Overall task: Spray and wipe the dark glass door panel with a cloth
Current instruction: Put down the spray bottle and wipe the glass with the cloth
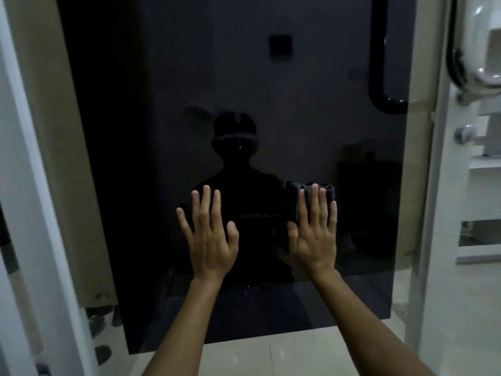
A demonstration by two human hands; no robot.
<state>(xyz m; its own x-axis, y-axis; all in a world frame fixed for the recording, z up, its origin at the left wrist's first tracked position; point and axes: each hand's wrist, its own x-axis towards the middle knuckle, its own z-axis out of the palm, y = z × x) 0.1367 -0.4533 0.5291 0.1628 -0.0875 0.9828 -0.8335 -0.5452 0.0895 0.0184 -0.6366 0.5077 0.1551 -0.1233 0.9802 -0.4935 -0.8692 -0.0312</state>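
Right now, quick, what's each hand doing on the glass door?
Left hand: open, fingers spread, empty, flat toward the dark glass door panel.
Right hand: open and flat, pressing a dark folded cloth against the panel.

Both hands lie flat on the dark glass door panel (271,104). The left hand (210,240) is bare with fingers spread. The right hand (315,237), at its 3 o'clock, presses a dark folded cloth (294,196) against the glass.

Both hands, left (210,234) and right (315,232), raised flat, fingers extended.
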